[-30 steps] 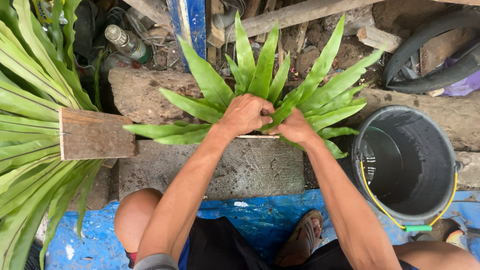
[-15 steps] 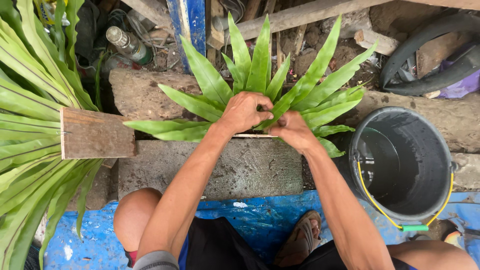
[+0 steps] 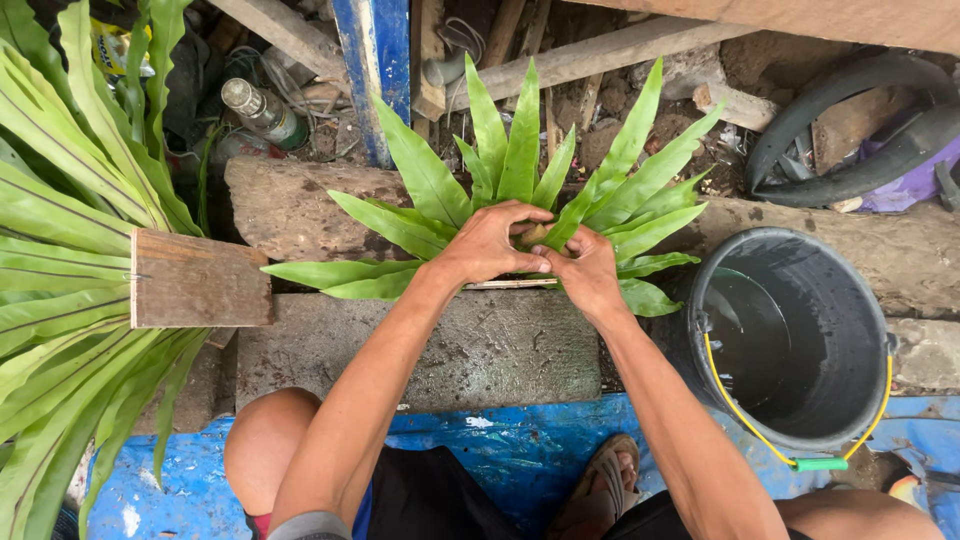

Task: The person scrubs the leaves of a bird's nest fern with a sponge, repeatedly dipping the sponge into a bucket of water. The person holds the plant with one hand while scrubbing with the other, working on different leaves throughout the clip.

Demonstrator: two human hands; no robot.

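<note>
Both hands, left hand (image 3: pixel 490 243) and right hand (image 3: pixel 585 268), pinch the fern (image 3: pixel 520 180) at its heart; squeezing harder could snap the leaves.

Two hands: left hand (image 3: pixel 490 243), right hand (image 3: pixel 583 268), mid-scene. Two ferns: small fern (image 3: pixel 520 185) centre, large fern (image 3: pixel 60 250) left. One bucket (image 3: pixel 800 340) right. One bottle (image 3: pixel 260 112) far left. One wooden board (image 3: pixel 195 280) left.

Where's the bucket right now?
In the head view, the grey bucket stands at the lower right, just right of the right hand and the fern, beside the concrete block.
</note>
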